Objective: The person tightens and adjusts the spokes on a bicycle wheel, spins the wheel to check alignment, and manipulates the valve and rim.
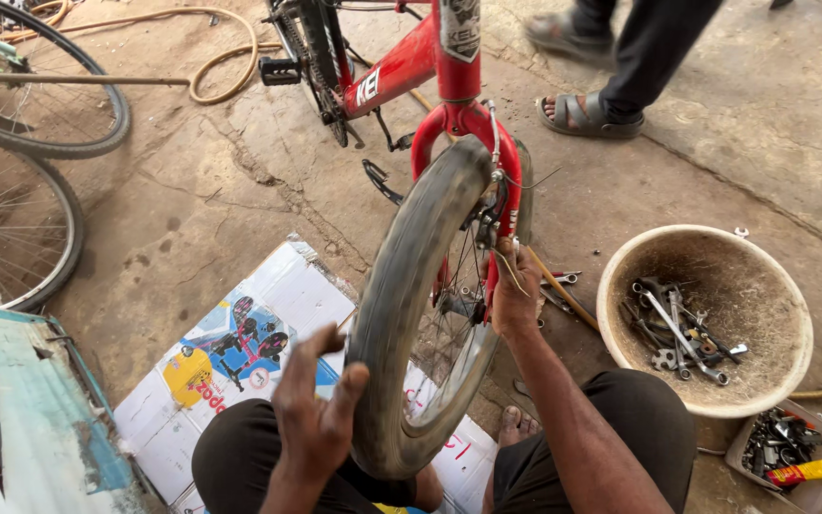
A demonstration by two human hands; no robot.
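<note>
Front wheel [411, 314] of the red bicycle [411, 57] stands between the seated person's knees, its grey tyre facing up. Left hand [316, 409] rests against the tyre's near side, fingers spread and thumb up, gripping nothing. Right hand [514, 295] is closed around the red fork leg [511, 181] just by the brake. Flattened cardboard [259, 333] lies underneath. To the right sits a round basin [620, 276] with spanners [682, 333] inside. Another person's sandalled foot [587, 114] stands beyond.

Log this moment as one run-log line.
left hand: on front tyre | right hand: at red fork | bowl: wrenches
</note>
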